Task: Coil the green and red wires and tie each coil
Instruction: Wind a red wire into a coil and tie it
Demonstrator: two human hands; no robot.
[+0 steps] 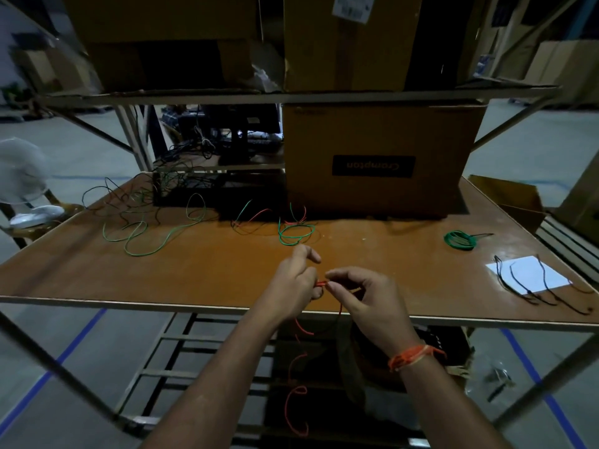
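Both hands are pinching the red wire (321,283): left hand (293,283), right hand (366,296). Thin, light, springy, it probably needs gripping close to the loop.

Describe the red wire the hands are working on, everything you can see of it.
The red wire is thin, flexible and plastic-coated by its look. Its top end is pinched between the left hand and the right hand just above the table edge. The rest hangs below in loose curls, uncoiled.
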